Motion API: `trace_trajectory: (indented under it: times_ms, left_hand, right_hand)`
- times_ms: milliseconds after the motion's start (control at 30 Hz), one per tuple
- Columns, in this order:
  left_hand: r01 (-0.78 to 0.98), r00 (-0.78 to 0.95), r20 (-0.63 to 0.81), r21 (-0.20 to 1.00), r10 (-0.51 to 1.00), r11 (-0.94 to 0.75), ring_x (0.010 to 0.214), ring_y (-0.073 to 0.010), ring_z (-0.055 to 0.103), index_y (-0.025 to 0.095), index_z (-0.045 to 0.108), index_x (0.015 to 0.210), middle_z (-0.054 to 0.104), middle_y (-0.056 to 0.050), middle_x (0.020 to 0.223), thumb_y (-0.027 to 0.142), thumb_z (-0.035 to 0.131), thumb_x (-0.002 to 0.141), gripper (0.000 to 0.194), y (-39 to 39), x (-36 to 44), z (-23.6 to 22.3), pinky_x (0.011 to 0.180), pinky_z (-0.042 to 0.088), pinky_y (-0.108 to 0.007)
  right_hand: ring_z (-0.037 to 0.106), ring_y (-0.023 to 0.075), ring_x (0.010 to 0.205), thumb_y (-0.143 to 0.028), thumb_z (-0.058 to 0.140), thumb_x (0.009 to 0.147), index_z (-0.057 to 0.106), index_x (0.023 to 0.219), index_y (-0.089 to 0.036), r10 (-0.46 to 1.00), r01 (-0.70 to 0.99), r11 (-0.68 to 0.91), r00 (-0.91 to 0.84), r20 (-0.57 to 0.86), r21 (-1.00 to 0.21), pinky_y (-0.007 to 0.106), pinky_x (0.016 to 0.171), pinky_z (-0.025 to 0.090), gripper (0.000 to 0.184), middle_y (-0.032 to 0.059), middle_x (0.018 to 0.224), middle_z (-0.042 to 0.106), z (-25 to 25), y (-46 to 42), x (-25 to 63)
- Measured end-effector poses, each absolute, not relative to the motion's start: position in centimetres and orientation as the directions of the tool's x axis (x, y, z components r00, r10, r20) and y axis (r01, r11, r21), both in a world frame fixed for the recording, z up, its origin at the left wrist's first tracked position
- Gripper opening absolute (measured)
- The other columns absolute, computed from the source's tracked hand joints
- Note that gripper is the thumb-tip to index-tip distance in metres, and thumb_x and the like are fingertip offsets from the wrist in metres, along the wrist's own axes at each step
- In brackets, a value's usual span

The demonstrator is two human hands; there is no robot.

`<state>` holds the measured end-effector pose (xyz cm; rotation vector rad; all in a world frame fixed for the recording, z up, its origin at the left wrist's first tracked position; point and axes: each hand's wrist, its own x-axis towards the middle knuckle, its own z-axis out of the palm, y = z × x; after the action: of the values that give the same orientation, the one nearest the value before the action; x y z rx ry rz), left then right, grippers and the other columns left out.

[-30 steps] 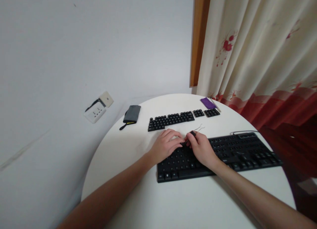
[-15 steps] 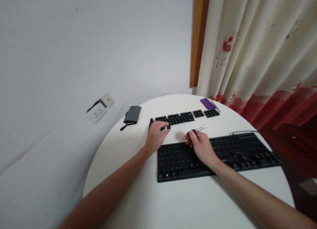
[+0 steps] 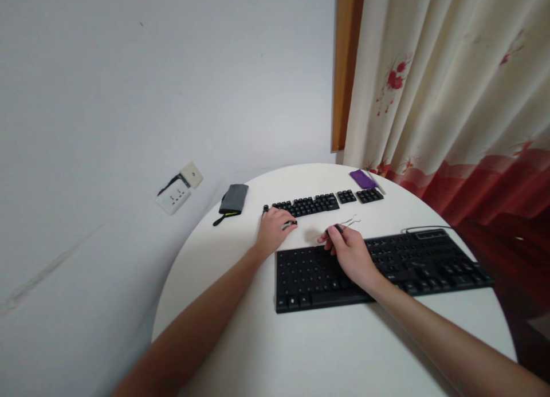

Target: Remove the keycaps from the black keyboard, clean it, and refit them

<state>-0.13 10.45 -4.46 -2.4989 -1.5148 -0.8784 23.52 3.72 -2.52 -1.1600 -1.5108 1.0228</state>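
My left hand (image 3: pixel 274 228) rests on the table beyond the keyboard's left end, thumb and fingers closed round a small black keycap (image 3: pixel 294 222). Over the keyboard, my right hand (image 3: pixel 348 245) grips a keycap puller (image 3: pixel 339 228) with a dark handle, its thin wire prongs pointing away to the right. Below lies the black keyboard (image 3: pixel 412 265). Its left part is stripped to bare switches, apart from a few keys along the bottom row. Rows of loose black keycaps (image 3: pixel 315 205) stand behind my hands, the nearest left ones partly hidden by my left hand.
On the round white table (image 3: pixel 240 351), a grey pouch (image 3: pixel 234 199) lies at the far left and a purple cloth (image 3: pixel 363 179) at the far right beside a thin light stick. A cable (image 3: pixel 425 227) curves behind the keyboard. The wall and curtain (image 3: pixel 429 99) border the table.
My left thumb and fingers have come together on a keycap that showed between them before. My right hand keeps its grip on the puller. The whole view has shifted slightly.
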Motion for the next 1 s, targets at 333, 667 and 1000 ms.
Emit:
trace_trajectory:
  times_ms: [333,667,1000]
  left_hand:
    - [0.888,0.206,0.573,0.231,0.794,-0.397,0.104,-0.0265,0.051,0.026,0.074,0.083,0.061,-0.005,0.108,0.029,0.077,0.077,0.008,10.03,0.29,-4.26,0.092,0.043,-0.044]
    - [0.911,0.168,0.581,0.217,0.796,-0.35,0.107,-0.0281,0.049,0.026,0.065,0.11,0.059,-0.006,0.114,0.026,0.077,0.075,0.038,9.88,0.29,-4.47,0.096,0.041,-0.045]
    - [0.917,0.158,0.574,0.216,0.804,-0.335,0.106,-0.0298,0.049,0.026,0.063,0.115,0.059,-0.007,0.114,0.027,0.076,0.075,0.042,10.09,0.21,-4.61,0.094,0.041,-0.046]
  right_hand:
    - [0.056,0.016,0.057,-0.054,0.042,0.096,0.068,0.077,-0.017,0.978,0.218,0.195,-0.118,0.173,-0.956,0.028,0.058,0.043,0.049,0.0045,0.066,0.065,-2.81,3.72,23.42]
    - [0.057,0.0168,0.059,-0.055,0.044,0.095,0.067,0.075,-0.017,0.981,0.201,0.178,-0.113,0.158,-0.963,0.029,0.058,0.044,0.048,0.0055,0.069,0.067,-2.76,3.64,23.47]
    - [0.058,0.0177,0.061,-0.054,0.044,0.095,0.067,0.074,-0.017,0.979,0.229,0.191,-0.118,0.167,-0.955,0.03,0.061,0.043,0.048,0.0056,0.067,0.067,-2.74,3.66,23.48]
